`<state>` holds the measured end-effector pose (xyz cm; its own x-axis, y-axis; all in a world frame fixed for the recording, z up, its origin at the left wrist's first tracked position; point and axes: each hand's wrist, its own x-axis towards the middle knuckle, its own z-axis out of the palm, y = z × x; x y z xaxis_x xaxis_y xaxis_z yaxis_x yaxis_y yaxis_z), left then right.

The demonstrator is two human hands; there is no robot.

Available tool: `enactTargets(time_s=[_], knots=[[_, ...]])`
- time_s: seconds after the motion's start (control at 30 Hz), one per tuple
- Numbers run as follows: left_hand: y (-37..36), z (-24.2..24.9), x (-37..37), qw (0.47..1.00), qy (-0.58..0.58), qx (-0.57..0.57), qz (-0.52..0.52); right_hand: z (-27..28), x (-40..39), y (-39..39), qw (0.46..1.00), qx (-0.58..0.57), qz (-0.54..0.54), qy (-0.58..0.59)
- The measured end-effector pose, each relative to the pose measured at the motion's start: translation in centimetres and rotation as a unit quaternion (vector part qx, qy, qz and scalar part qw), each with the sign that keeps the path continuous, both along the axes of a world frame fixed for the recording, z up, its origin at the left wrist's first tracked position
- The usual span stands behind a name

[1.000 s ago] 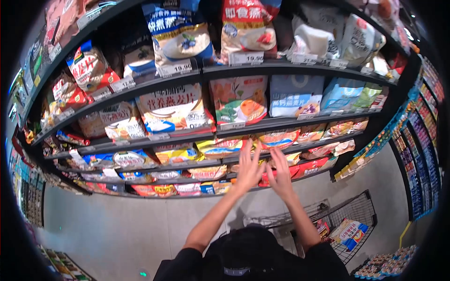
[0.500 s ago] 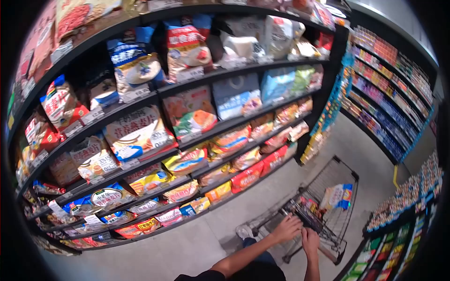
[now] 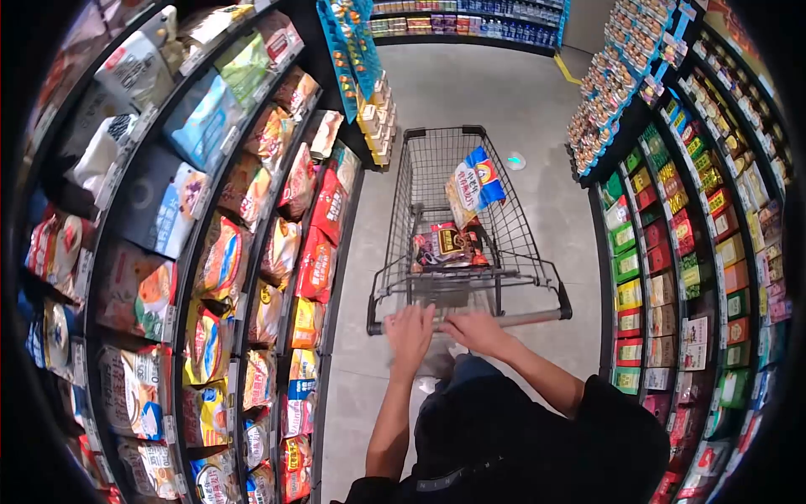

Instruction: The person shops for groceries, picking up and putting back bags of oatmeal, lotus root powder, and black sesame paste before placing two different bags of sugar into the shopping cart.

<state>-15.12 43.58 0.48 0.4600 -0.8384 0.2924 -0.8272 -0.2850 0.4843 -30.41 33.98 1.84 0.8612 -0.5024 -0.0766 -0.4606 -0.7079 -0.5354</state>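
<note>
Resting side by side on the cart handle [image 3: 512, 318], the left hand [image 3: 410, 333] and the right hand [image 3: 474, 329] lay over the bar, but whether the fingers were closed around it I could not tell, because only the backs of the hands were in view. The shopping cart [image 3: 520, 252] stood directly in front of the person, in the middle of the aisle, and inside it lay a dark snack packet [image 3: 449, 244] and, further forward, a blue and white bag [image 3: 476, 185] leaning on the wire side. Half a second earlier the cart was seen at an angle in the lower right, with the shelf wall filling the view; now it pointed straight down the aisle. Shelves with cereal bags [image 3: 218, 260] ran close on the left, shelves with small coloured boxes [image 3: 672, 277] on the right. The grey floor [image 3: 504, 92] ahead was open up to a far shelf [image 3: 470, 21].
</note>
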Motion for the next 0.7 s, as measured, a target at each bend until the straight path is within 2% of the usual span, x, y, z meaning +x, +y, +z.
enactTargets(time_s=[0.03,0.07,0.13,0.17,0.2,0.23,0.27,0.3,0.33,0.37,0.4,0.43,0.47,0.5,0.53,0.57,0.6,0.63,0.7], knots=[[0.5,0.5,-0.4,1.0,-0.007,0.021,0.017,0.3,-0.5,-0.8,0.996,0.065,0.036,-0.043],[0.9,0.7,-0.6,1.0,-0.006,0.024,0.017,0.2,-0.7,-2.0,0.996,0.068,0.036,-0.042],[2.0,0.8,-0.8,0.998,-0.028,0.033,0.039,-0.2,-0.7,-5.1,0.945,0.251,-0.028,-0.206],[2.5,0.7,-1.0,0.998,-0.027,0.038,0.044,-0.9,-0.5,-7.6,0.837,0.483,-0.121,-0.229],[2.9,0.6,-1.0,0.997,-0.026,0.04,0.065,1.6,0.2,-10.6,0.765,0.583,-0.238,-0.135],[3.1,0.6,-1.0,0.995,-0.027,0.041,0.088,-0.9,1.1,-13.0,0.707,0.614,-0.298,-0.186],[3.6,0.7,-1.1,0.994,-0.03,0.044,0.1,-5.7,1.6,-15.6,0.72,0.567,-0.346,-0.203],[4.1,0.9,-1.2,0.992,-0.021,0.058,0.112,-9.7,1.8,-18.9,0.713,0.6,-0.303,-0.198],[4.2,0.8,-1.2,0.989,-0.012,0.072,0.129,-11.2,2.5,-20.6,0.673,0.607,-0.362,-0.218],[4.4,0.7,-1.3,0.987,-0.015,0.059,0.146,-17.6,2.7,-23.4,0.643,0.628,-0.392,-0.195],[4.5,0.7,-1.6,0.98,-0.02,0.064,0.186,-17.8,3.4,-24.2,0.593,0.648,-0.426,-0.216],[4.6,0.9,-1.8,0.979,-0.018,0.081,0.187,-26.5,2.3,-27.0,0.555,0.703,-0.374,-0.24],[4.8,1.1,-1.8,0.976,-0.018,0.096,0.192,-26.2,3.0,-26.5,0.506,0.682,-0.447,-0.282],[5.0,1.3,-1.9,0.964,-0.029,0.097,0.247,-28.2,3.1,-27.3,0.502,0.712,-0.39,-0.297],[5.1,1.5,-1.9,0.968,-0.021,0.077,0.239,-33.6,3.0,-28.6,0.565,0.672,-0.391,-0.277],[5.6,1.6,-1.8,0.972,-0.01,0.054,0.227,-39.1,3.1,-30.4,0.511,0.665,-0.495,-0.227],[5.8,1.6,-2.1,0.961,-0.021,0.054,0.27,-39.4,3.6,-30.4,0.546,0.65,-0.472,-0.239],[6.0,1.4,-2.3,0.963,-0.014,0.063,0.261,-41.6,3.9,-31.3,0.543,0.681,-0.419,-0.257],[6.7,1.3,-3.4,0.967,0.013,0.088,0.238,-37.9,5.3,-30.3,0.569,0.692,-0.376,-0.236]])
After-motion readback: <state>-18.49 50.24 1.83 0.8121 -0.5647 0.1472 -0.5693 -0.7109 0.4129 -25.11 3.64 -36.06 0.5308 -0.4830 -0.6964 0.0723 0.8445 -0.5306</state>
